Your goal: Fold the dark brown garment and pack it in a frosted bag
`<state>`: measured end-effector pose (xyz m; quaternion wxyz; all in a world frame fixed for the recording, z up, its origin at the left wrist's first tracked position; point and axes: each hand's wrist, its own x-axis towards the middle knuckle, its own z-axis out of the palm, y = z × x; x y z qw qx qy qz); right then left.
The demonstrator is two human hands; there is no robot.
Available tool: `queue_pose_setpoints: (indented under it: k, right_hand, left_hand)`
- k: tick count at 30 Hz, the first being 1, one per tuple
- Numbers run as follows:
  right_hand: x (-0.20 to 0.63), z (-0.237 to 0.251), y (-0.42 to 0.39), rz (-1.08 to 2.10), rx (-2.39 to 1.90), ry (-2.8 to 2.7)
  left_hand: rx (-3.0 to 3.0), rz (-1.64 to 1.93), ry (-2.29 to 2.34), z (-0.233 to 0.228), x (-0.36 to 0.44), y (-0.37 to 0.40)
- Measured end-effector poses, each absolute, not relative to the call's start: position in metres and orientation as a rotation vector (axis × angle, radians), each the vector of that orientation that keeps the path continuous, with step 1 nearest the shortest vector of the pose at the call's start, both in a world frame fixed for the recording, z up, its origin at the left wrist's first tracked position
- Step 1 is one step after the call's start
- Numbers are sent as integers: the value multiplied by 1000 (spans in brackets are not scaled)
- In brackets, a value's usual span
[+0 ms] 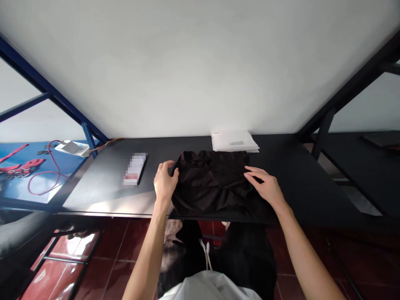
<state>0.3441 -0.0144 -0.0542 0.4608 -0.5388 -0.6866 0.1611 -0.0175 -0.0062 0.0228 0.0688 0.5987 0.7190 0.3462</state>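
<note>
Garment: black cloth [212, 183] lies bunched and wrinkled on the near half of the dark surface [106, 187], directly in front of you, its near hem close to the surface's front edge; more dark fabric hangs below that edge toward your lap.
Surface: a long black top running left to right against a pale wall [193, 66]; you have the cloth at its middle, likely because that is where both arms reach it evenly.
Paper stack: white sheets or envelopes [235, 141] sit just behind the cloth, by the wall, near but apart from it, out of the way of your hands.
Left hand: your left hand [165, 182] curls over the cloth's left edge, fingers [162, 167] bent and thumb tucked toward the fabric, gripping that side; this looks like a hold to keep the edge from sliding.
Right hand: your right hand [265, 185] rests flat on the cloth's right part, fingers [252, 171] stretched out and slightly spread, pressing down rather than pinching, which seems meant to smooth or pin the fabric.
Card: a small flat packet with blurred print [135, 168] lies left of the cloth, well apart from your left hand.
</note>
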Motion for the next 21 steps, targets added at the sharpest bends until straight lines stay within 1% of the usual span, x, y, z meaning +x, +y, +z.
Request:
queue_pose_setpoints:
  k: [3,7,10,12,15,21]
  right_hand:
    - [343,-50,-17,377,-1330,-1672]
    - [340,-41,-22,338,-1321,-1666]
    - [339,-36,-28,256,-1334,-1734]
    - [338,-34,-32,183,-1357,-1788]
    - [337,-32,-37,140,-1402,-1855]
    - [335,-21,-34,189,-1389,-1931]
  left_hand:
    - [1985,1082,1930,36,-11,-10]
    - [2129,803,1701,42,-6,-5]
    - [2171,596,1651,38,-5,3]
    - [2177,533,1648,35,-6,7]
    - [2185,516,1640,33,-6,11]
    - [2183,604,1584,38,-6,9]
